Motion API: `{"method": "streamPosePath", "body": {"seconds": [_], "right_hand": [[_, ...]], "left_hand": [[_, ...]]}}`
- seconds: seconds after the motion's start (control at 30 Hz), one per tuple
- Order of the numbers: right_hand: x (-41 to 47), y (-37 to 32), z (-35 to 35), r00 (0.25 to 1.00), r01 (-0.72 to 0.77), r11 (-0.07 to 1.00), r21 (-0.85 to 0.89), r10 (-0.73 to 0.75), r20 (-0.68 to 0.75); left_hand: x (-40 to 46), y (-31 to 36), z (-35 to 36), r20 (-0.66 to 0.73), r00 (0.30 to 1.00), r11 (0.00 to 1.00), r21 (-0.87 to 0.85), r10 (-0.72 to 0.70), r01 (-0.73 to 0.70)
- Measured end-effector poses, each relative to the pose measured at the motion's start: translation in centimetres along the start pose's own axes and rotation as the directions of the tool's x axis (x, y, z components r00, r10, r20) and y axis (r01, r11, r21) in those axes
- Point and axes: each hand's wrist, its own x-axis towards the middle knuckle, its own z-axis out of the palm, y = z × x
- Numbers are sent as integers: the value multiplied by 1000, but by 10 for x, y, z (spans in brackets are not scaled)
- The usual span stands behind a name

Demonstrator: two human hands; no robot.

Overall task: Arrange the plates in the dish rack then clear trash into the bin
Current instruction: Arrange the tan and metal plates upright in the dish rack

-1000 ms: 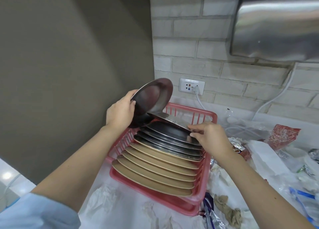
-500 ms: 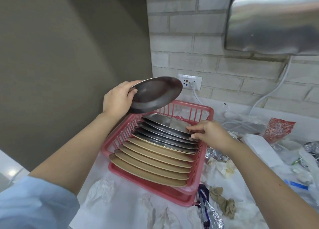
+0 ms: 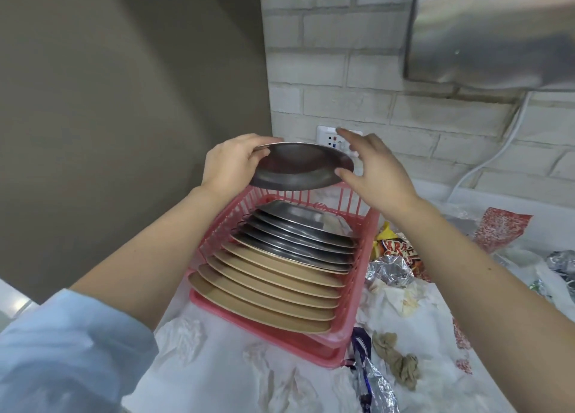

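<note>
A steel plate (image 3: 300, 166) hangs nearly flat in the air above the far end of the pink rack (image 3: 357, 291). The left hand (image 3: 231, 163) grips its left rim, fingers curled over the edge. The right hand (image 3: 378, 171) is at the plate's right rim with fingers spread wide; its thumb touches the edge, and the hand looks blurred. In the rack, steel plates (image 3: 298, 229) stand leaning in a row at the far end, with tan plates (image 3: 267, 285) in front of them. The rack sits on a white counter (image 3: 217, 381). To its right lie crumpled foil (image 3: 389, 271), a snack wrapper (image 3: 395, 247), a red packet (image 3: 501, 229), white tissues (image 3: 401, 297) and a brown wad (image 3: 396, 356). A wall socket (image 3: 326, 134) shows behind the plate.
</note>
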Motion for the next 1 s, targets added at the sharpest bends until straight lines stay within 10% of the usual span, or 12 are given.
{"method": "streamPosePath", "body": {"seconds": [0.5, 1.0], "right_hand": [[-37, 36, 32, 983, -42, 995, -89, 25, -181], [-66, 46, 46, 980, -98, 995, -3, 97, 176]], "left_hand": [[5, -5, 49, 104, 987, 991, -53, -120, 126], [-5, -34, 59, 458, 862, 974, 37, -216, 224]]}}
